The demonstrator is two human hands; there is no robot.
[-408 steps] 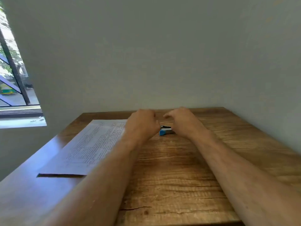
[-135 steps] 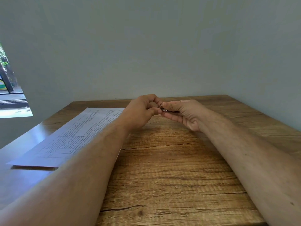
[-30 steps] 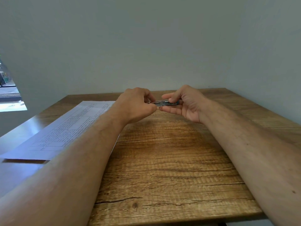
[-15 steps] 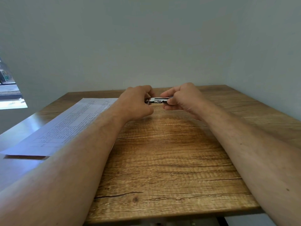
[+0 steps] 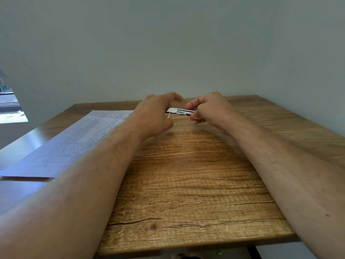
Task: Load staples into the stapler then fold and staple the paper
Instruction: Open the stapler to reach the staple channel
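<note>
My right hand (image 5: 209, 109) grips the right end of a small silver stapler (image 5: 180, 111) with a blue base and holds it level above the wooden table (image 5: 186, 174). My left hand (image 5: 155, 113) is at the stapler's left end. Its fingers reach over that end and are blurred, so their hold cannot be made out. A short metal pin (image 5: 168, 115) sticks down from the stapler's left end, beside my left thumb. The printed paper (image 5: 78, 141) lies flat and unfolded on the table's left side, partly under my left forearm.
A grey wall stands just behind the table, and another wall runs along its right side. A window (image 5: 9, 107) shows at the far left. The table's front edge (image 5: 186, 245) is near me.
My left hand's fingers have lifted from their pinch on the stapler's left end and now blur above it. The metal pin now shows below that end. The paper has not moved.
</note>
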